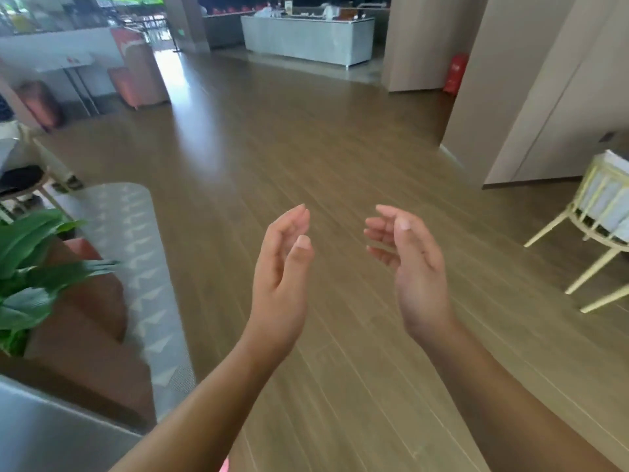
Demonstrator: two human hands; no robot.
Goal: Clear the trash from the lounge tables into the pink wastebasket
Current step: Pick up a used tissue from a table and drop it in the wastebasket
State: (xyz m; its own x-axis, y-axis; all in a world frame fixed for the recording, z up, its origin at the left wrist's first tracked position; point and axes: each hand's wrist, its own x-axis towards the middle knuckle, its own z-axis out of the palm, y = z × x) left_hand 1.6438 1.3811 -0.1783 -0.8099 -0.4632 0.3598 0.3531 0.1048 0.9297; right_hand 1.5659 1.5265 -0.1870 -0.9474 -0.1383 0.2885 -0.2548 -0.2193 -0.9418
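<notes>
Down at the very bottom edge, right of the grey patterned rug [149,267], a sliver of pink [224,467] peeks out between the two forearms, and there is too little of it to tell whether that is the wastebasket. Left of the rug's near end sits a smooth grey surface [41,434], blurred. Now the hands: both are raised over the wooden floor [306,148], right of the rug, palms turned toward each other with a clear gap between them. The left hand [282,284] has its fingers loosely curved and holds nothing. The right hand [415,277] mirrors it, fingers gently curled inward, nothing in its grasp either. Against the rug's left edge there is a reddish-brown seat [88,335], and a leafy green plant [27,267] spreads over it, further left of the rug. Well off to the right of the rug, across the open floor, a pale yellow chair [599,212] stands by the beige wall. Just beyond the rug's far end, to its left, a small round table [23,185] with a dark top shows at the frame edge. Further beyond the rug come orange-pink seats [136,73], blurred. Far beyond the rug and off to the right, a red container [456,73] stands beside a beige pillar, and at the back of the room a long white counter [306,39] runs across, things on top of it too small to make out.
</notes>
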